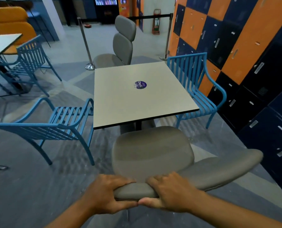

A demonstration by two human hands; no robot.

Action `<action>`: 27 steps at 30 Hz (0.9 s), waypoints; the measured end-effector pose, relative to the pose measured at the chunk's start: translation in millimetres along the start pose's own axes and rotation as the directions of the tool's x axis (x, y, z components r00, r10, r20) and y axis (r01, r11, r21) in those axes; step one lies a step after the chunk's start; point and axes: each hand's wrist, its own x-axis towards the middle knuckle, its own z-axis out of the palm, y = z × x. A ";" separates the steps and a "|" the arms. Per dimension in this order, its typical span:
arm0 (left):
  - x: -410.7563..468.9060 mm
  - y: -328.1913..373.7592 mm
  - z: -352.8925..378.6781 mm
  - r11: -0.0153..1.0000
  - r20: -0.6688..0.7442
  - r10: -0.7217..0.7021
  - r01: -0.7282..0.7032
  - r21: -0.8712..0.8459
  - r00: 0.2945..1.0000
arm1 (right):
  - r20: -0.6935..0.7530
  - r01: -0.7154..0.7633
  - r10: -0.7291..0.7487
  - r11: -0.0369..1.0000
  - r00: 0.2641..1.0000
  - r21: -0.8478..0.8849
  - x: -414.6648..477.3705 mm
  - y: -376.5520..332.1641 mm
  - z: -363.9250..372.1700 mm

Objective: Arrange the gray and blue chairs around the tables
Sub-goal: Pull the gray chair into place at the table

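A gray padded chair [153,152] stands right in front of me, its seat facing the near edge of a square white table [120,99]. My left hand [105,193] and my right hand [171,191] both grip the top of its backrest, thumbs meeting underneath. A second gray chair [122,45] sits at the table's far side. One blue slatted metal chair [61,119] is at the table's left side and another blue chair [196,86] at its right.
Orange and dark blue lockers [245,60] line the wall on the right, close behind the right blue chair. A barrier post [87,46] stands beyond the table. At far left are another table [2,41], blue chairs [32,58] and an orange chair [10,20].
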 end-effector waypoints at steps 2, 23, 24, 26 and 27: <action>1.5 1.6 -3.7 0.999 0.035 -0.031 0.031 0.020 0.999 | 0.025 -0.026 0.025 0.999 0.999 0.047 -7.4 12.2 -3.3; 90.9 114.2 82.9 0.921 0.301 -0.179 0.051 0.386 0.937 | -0.378 -0.186 0.092 0.958 0.921 -0.219 -112.4 127.2 -5.5; 92.7 115.6 81.8 0.924 0.305 -0.182 0.057 0.378 0.935 | -0.366 -0.185 0.096 0.958 0.926 -0.218 -111.8 128.7 -5.9; 98.0 117.0 80.5 0.931 0.291 -0.186 0.074 0.357 0.938 | -0.358 -0.195 0.111 0.958 0.927 -0.210 -111.2 134.0 -7.9; 100.8 118.0 79.8 0.935 0.282 -0.188 0.083 0.345 0.941 | -0.360 -0.198 0.114 0.958 0.926 -0.207 -110.4 136.6 -9.0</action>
